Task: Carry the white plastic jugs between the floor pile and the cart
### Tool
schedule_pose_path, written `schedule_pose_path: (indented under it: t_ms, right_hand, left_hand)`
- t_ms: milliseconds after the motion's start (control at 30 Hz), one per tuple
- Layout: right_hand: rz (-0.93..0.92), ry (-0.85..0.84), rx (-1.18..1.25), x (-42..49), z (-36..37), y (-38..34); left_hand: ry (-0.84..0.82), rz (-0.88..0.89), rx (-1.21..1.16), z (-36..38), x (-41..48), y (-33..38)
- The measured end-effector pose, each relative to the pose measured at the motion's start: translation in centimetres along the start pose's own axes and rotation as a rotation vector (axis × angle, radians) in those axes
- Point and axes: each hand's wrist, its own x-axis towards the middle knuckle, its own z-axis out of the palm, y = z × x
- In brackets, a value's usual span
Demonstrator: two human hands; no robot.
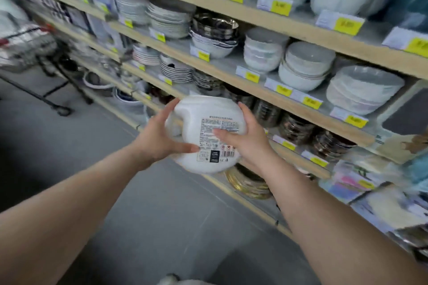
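Observation:
A white bowl-shaped dish (203, 109) is held up in front of me with its underside facing me, showing a printed label with a barcode. My left hand (159, 134) grips its left side, fingers over the upper rim and thumb across the lower part. On the right side my right hand (245, 139) grips it, thumb lying on the label and fingers curled behind the edge. Both arms reach forward from the bottom of the view.
Wooden shop shelves (266, 18) run along the right, stacked with white bowls (303, 69), plates (171, 18) and dark metallic bowls (215, 25), with yellow price tags (281, 7) on the edges. A shopping cart (27, 46) stands at the far left on the grey floor (115, 192).

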Motion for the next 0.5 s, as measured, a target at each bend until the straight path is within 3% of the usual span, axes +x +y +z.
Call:
schedule_pose_path:
  t_ms: [233, 500]
  right_hand:
    - [-0.069, -0.256, -0.024, 8.6, 16.2, -2.6]
    - [-0.126, -0.553, -0.055, 19.2, 31.5, -5.3]
  left_hand:
    - [0.262, -0.118, 0.037, -15.2, 0.2, -3.4]
    - [0.6, -0.2, 0.091, -27.7, 3.3, -7.1]
